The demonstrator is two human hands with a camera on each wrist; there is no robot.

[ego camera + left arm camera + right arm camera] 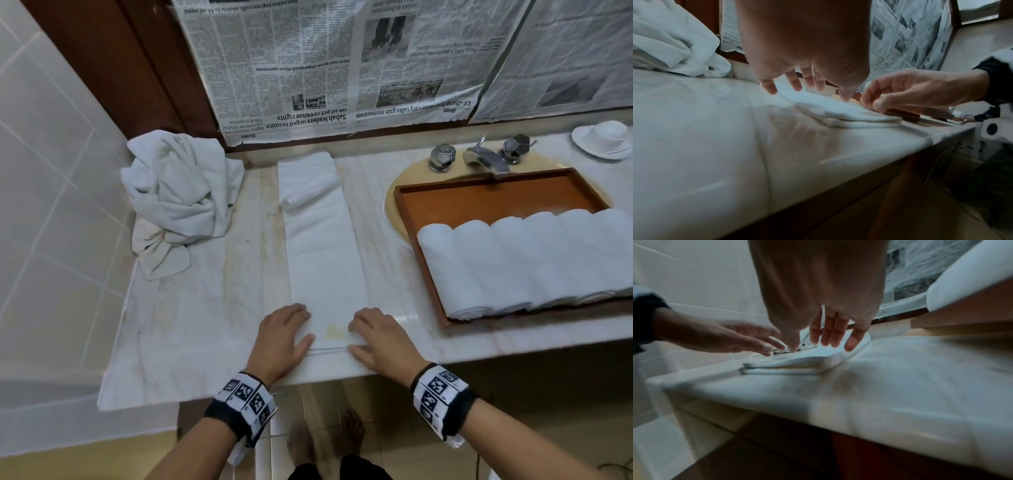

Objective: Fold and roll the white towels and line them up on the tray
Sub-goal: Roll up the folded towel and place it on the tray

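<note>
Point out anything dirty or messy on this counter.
The folded towel has a yellowish stain at its near end, between both hands. A crumpled, grubby towel pile sits far left.

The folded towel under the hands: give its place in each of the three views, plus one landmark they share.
Head: folded towel, a long strip at centre, running from the counter's near edge toward the wall.
Left wrist: right of centre, below the left hand.
Right wrist: centre, beneath the right hand.
Shared landmark: marble counter.
</note>
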